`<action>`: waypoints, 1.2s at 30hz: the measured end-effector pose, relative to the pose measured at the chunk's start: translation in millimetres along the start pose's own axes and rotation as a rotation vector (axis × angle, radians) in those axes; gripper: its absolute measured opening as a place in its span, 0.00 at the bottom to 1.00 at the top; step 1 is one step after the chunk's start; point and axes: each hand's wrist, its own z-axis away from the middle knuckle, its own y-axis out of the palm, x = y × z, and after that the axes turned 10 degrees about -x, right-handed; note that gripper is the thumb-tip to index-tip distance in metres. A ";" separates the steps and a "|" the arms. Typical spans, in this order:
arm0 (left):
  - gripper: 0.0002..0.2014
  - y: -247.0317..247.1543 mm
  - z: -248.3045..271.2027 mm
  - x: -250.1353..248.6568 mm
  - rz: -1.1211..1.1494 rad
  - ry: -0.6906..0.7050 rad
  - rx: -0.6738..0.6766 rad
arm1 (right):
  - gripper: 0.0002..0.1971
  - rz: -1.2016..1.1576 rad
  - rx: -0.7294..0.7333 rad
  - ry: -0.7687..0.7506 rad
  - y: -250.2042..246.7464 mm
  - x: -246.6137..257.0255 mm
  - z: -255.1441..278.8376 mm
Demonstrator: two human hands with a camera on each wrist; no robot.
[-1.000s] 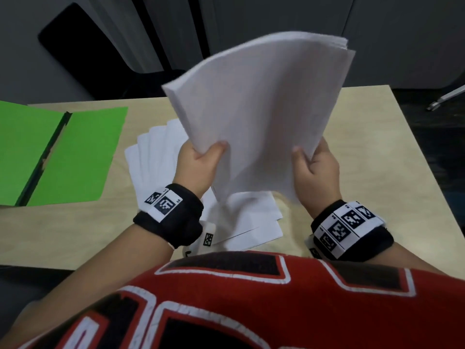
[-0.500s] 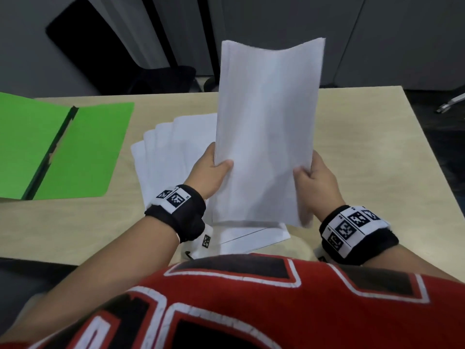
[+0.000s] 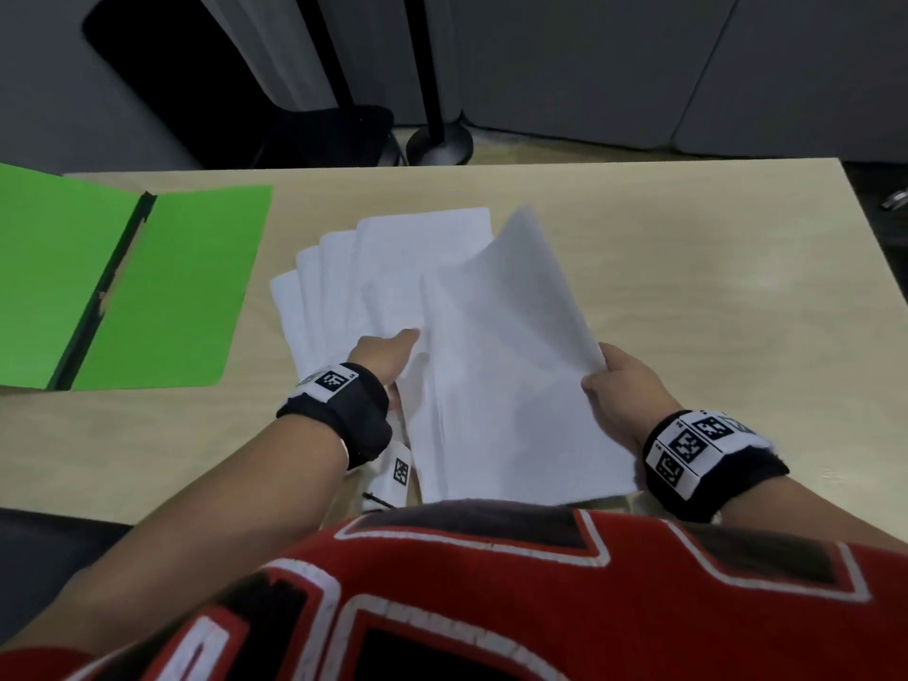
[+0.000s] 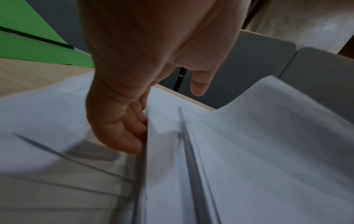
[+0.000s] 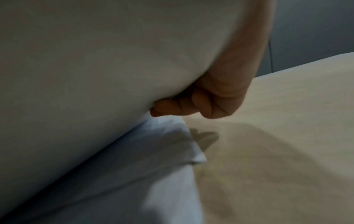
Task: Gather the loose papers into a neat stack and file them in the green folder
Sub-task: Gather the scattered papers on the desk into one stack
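A white paper stack (image 3: 501,376) leans low over the table, its far end raised. My right hand (image 3: 619,385) grips its right edge, fingers (image 5: 172,107) curled underneath the stack (image 5: 95,60). My left hand (image 3: 385,353) reaches to the stack's left edge. Its fingers (image 4: 132,128) slip behind the edge of the stack (image 4: 268,151), and the thumb is lifted clear of the paper. Several loose sheets (image 3: 334,287) lie fanned on the table beneath and to the left. The green folder (image 3: 172,287) lies open flat at the left.
The light wooden table (image 3: 712,287) has bare surface to the right of the papers. Behind its far edge stand a black stand base (image 3: 439,145) and grey cabinets. My red shirt fills the bottom of the head view.
The stack stood upright in both hands; now it has dropped down toward the table. My left thumb has come off it and the fingers went to its edge. The right hand keeps its grip.
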 end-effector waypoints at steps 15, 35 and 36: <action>0.30 -3.8 -18.8 -12.5 0.284 0.258 0.384 | 0.14 0.009 -0.093 0.016 32.9 -10.7 -12.9; 0.36 -60.8 -107.2 5.0 -0.229 -0.038 -0.330 | 0.23 -0.591 -0.105 -0.004 55.4 26.5 4.3; 0.35 -62.4 -108.9 5.3 -0.229 -0.039 -0.337 | 0.23 -0.597 -0.106 0.004 56.5 25.3 2.6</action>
